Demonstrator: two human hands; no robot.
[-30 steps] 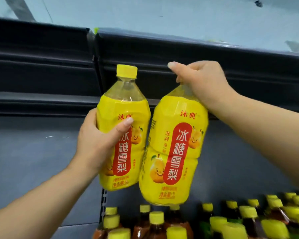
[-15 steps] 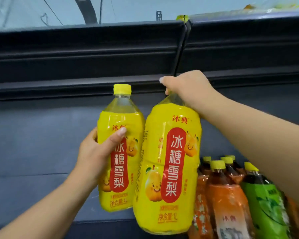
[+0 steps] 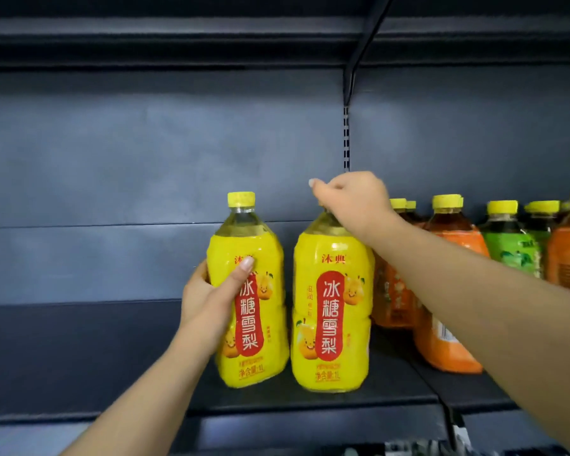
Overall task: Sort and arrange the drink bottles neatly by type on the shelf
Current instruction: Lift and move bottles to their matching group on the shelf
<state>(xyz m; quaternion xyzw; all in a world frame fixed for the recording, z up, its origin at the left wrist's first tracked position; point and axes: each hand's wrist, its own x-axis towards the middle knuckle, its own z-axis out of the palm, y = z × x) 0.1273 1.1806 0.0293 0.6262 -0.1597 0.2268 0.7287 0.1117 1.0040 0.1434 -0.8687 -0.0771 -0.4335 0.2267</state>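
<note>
The left hand [image 3: 204, 307] wraps round the body of one yellow bottle [image 3: 267, 337], upright at the shelf [image 3: 96, 357]. Just right of its fingers, the right hand [image 3: 352, 200] clutches the top of a second yellow bottle [image 3: 333, 311]; orange bottles [image 3: 441, 340] and green bottles [image 3: 510, 251] stand beyond.

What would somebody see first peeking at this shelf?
Bright yellow, right in the middle! The left hand grips the left yellow bottle round its body; the right hand holds the right yellow bottle at its top. Right of them stand orange bottles and a green bottle on the shelf.
</note>
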